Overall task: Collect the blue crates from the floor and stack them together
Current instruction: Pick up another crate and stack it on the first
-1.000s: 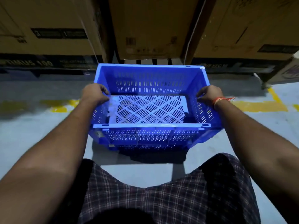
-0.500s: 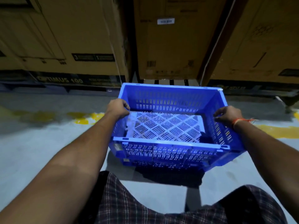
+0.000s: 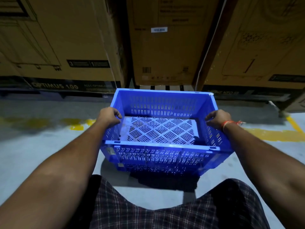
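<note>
Head view: your left hand (image 3: 109, 115) and right hand (image 3: 217, 119) grip side rims of blue crate (image 3: 162, 151), frame centre. Risk: nested crates beneath separating; tilt drops load on floor (image 3: 33, 154).

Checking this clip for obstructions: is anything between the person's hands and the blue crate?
No. The left hand grips the left side rim of the blue crate and the right hand grips the right side rim, both directly on the plastic. Nothing visible lies between hands and crate.
</note>
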`<state>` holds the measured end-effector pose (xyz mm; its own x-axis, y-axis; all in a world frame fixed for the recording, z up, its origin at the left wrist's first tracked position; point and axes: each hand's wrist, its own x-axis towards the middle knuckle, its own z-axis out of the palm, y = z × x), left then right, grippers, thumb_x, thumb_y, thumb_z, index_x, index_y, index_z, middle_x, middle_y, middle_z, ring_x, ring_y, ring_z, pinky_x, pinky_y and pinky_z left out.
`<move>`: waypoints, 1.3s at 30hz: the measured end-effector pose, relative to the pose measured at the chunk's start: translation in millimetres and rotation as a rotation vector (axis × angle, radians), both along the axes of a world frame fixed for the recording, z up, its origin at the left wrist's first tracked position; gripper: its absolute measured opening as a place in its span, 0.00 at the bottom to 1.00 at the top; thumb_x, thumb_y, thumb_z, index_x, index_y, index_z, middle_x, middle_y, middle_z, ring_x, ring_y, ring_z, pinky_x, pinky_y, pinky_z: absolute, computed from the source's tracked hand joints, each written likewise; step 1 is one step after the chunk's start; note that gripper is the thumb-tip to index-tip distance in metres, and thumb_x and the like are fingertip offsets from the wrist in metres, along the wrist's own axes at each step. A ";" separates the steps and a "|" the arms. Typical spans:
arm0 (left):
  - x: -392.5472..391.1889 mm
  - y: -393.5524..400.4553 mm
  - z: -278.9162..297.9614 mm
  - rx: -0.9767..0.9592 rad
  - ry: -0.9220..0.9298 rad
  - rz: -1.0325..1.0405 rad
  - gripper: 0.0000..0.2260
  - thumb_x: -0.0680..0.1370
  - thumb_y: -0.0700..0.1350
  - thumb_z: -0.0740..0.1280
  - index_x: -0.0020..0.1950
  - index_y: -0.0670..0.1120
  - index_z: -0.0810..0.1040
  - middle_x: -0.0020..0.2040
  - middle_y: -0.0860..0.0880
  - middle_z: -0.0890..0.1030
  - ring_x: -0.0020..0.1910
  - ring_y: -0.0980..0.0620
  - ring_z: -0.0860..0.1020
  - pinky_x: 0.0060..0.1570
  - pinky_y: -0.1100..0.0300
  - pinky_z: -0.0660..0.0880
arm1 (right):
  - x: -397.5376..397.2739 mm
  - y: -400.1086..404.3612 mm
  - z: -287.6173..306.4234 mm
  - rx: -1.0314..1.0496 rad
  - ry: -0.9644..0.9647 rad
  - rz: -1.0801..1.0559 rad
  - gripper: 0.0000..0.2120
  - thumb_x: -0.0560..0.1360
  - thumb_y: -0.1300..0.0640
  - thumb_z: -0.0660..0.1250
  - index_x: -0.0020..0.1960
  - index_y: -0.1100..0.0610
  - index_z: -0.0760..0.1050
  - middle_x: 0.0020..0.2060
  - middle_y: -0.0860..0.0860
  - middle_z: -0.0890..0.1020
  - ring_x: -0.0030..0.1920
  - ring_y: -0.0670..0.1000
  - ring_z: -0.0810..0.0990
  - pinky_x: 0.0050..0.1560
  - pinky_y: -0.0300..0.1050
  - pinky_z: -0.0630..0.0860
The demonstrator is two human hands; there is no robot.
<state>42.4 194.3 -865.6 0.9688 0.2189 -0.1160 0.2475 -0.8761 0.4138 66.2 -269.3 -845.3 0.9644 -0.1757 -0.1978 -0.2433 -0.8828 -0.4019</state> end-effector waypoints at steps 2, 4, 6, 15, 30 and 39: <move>2.1 0.6 0.0 -0.010 -0.002 0.016 0.07 0.67 0.40 0.78 0.43 0.47 0.86 0.36 0.47 0.83 0.37 0.48 0.81 0.41 0.61 0.74 | 1.0 -0.2 0.6 0.025 -0.014 -0.014 0.09 0.68 0.60 0.76 0.48 0.53 0.85 0.46 0.53 0.84 0.42 0.50 0.78 0.47 0.36 0.70; 4.6 0.1 1.1 -0.022 -0.003 0.016 0.07 0.68 0.39 0.78 0.44 0.47 0.87 0.36 0.48 0.82 0.37 0.49 0.80 0.42 0.61 0.74 | 1.9 -0.6 1.2 0.030 -0.013 -0.006 0.09 0.69 0.60 0.76 0.48 0.53 0.85 0.42 0.52 0.82 0.41 0.49 0.77 0.46 0.36 0.69; 6.8 -0.5 2.9 -0.020 0.000 0.008 0.08 0.68 0.38 0.79 0.45 0.46 0.87 0.37 0.47 0.82 0.37 0.49 0.80 0.45 0.59 0.76 | 2.4 -0.8 1.2 0.031 -0.010 -0.002 0.09 0.69 0.60 0.76 0.49 0.53 0.85 0.41 0.51 0.81 0.42 0.48 0.77 0.47 0.36 0.69; 16.6 6.4 11.6 -0.049 -0.036 0.032 0.09 0.69 0.39 0.78 0.47 0.46 0.86 0.36 0.47 0.82 0.37 0.49 0.79 0.45 0.61 0.73 | 17.3 8.0 14.7 0.023 -0.052 0.012 0.10 0.67 0.61 0.76 0.49 0.54 0.85 0.43 0.53 0.82 0.42 0.50 0.79 0.45 0.37 0.70; 18.5 1.4 2.5 -0.037 0.016 -0.037 0.11 0.66 0.39 0.81 0.47 0.45 0.86 0.38 0.46 0.81 0.38 0.49 0.77 0.43 0.61 0.69 | 14.4 1.4 2.9 -0.001 0.062 0.001 0.12 0.66 0.61 0.78 0.48 0.52 0.84 0.39 0.53 0.81 0.30 0.45 0.74 0.32 0.35 0.68; 5.6 -3.2 -1.9 -0.041 0.029 -0.015 0.10 0.66 0.41 0.80 0.46 0.46 0.85 0.40 0.45 0.83 0.40 0.46 0.80 0.43 0.59 0.73 | 7.7 1.2 -10.5 -0.033 0.015 -0.018 0.13 0.64 0.61 0.78 0.48 0.53 0.85 0.41 0.54 0.82 0.40 0.50 0.76 0.45 0.37 0.70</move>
<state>48.0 191.1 -867.5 0.9680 0.1988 -0.1530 0.2470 -0.8621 0.4425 73.9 -268.1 -855.8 0.9579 -0.1998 -0.2059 -0.2651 -0.8910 -0.3687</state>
